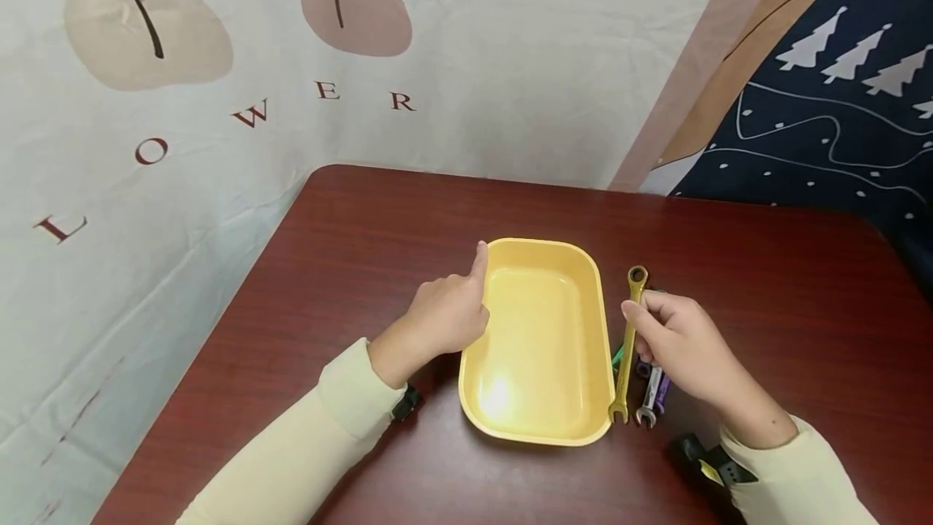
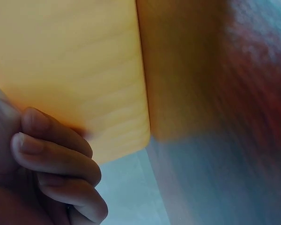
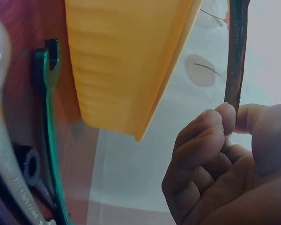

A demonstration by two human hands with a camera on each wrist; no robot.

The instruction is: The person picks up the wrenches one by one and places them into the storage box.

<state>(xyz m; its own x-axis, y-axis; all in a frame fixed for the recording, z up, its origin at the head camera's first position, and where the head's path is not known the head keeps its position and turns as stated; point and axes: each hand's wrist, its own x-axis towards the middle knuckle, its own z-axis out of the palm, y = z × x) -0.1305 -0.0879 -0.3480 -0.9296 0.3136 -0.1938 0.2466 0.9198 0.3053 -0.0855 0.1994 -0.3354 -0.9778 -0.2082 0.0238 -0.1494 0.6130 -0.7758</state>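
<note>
My right hand (image 1: 685, 347) pinches a gold combination wrench (image 1: 628, 347) between thumb and fingers, its ring end up and its open end down by the right rim of a yellow plastic tray (image 1: 539, 428). In the right wrist view, the dark-looking shaft of this wrench (image 3: 236, 56) rises from the fingertips. My left hand (image 1: 448, 310) grips the tray's left rim, one finger stretched along it. The left wrist view has the other fingers (image 2: 61, 157) curled beside the tray's outer wall (image 2: 103, 84). Inside, the tray shows only its bare floor.
Right of the tray, partly under my right hand, lie several more wrenches: a silver one (image 1: 647, 403), a purple one (image 1: 662, 391) and a green one (image 3: 49, 122). They rest on a dark red-brown table (image 1: 364, 266). A printed cloth (image 1: 510, 63) hangs behind the table.
</note>
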